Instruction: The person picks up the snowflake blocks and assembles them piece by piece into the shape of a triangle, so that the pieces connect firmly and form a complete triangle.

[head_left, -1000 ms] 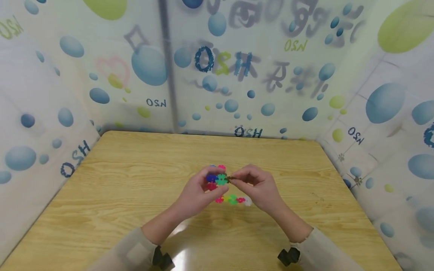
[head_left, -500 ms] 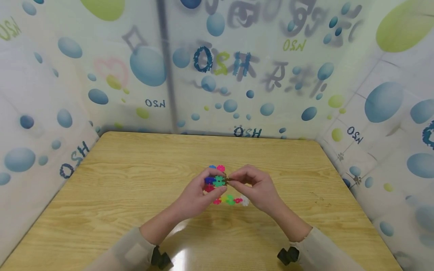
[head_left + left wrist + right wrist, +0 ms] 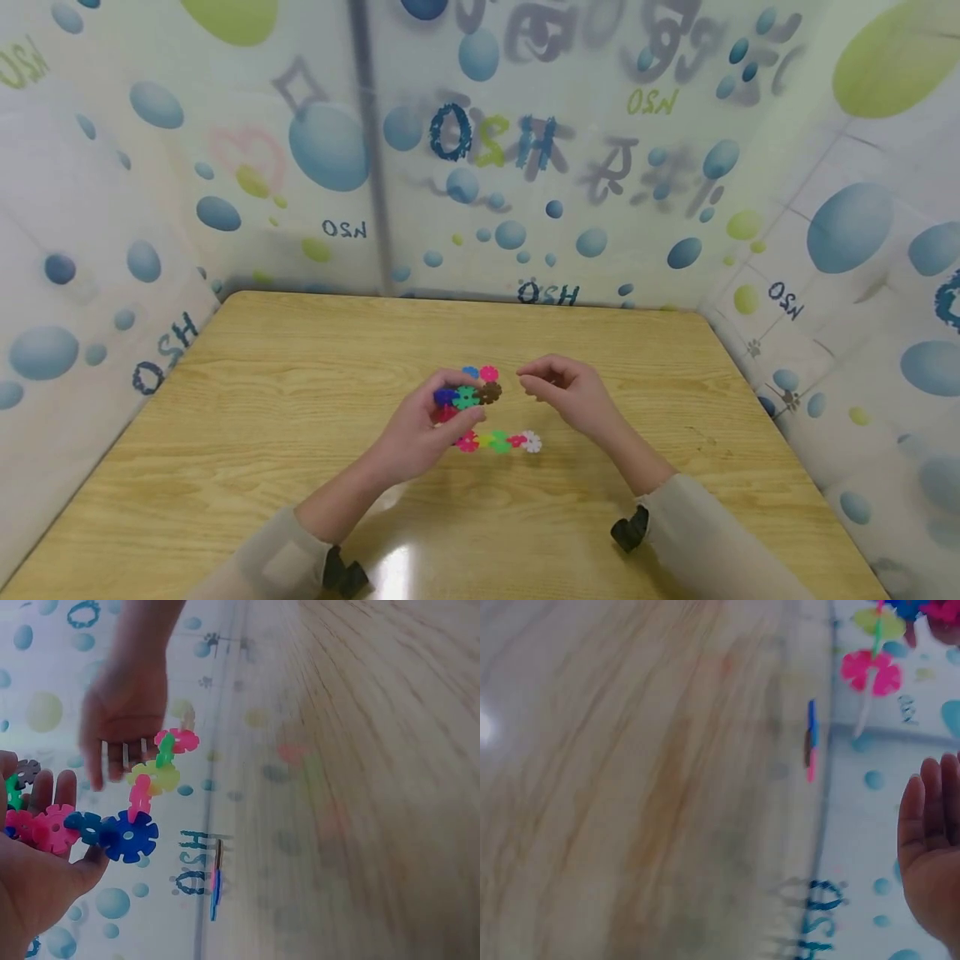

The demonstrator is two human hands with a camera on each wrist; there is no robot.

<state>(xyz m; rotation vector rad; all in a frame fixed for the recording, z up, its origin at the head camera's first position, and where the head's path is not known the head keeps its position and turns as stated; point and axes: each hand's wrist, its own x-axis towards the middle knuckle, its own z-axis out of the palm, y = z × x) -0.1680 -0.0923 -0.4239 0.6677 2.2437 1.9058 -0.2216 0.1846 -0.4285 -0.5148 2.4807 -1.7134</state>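
My left hand (image 3: 442, 408) grips a cluster of flat plastic snowflake pieces (image 3: 467, 395) in blue, green, brown and red, just above the wooden table (image 3: 262, 400). A short chain of red, yellow, green, pink and white pieces (image 3: 498, 440) trails from it; in the left wrist view this chain (image 3: 154, 776) joins a blue piece (image 3: 127, 836) in my palm. My right hand (image 3: 551, 387) hovers a little to the right of the cluster, fingers loosely curled and holding nothing. The right wrist view shows its fingers (image 3: 930, 825) bare.
A blue piece and a pink piece (image 3: 480, 372) lie joined on the table just beyond the cluster, seen edge-on in the wrist views (image 3: 216, 881) (image 3: 810, 739). Printed bubble-pattern walls (image 3: 525, 167) close in the table on three sides.
My right hand has let go of the brown piece at the cluster's right end and drawn back to the right. My left hand with the cluster has shifted slightly left.
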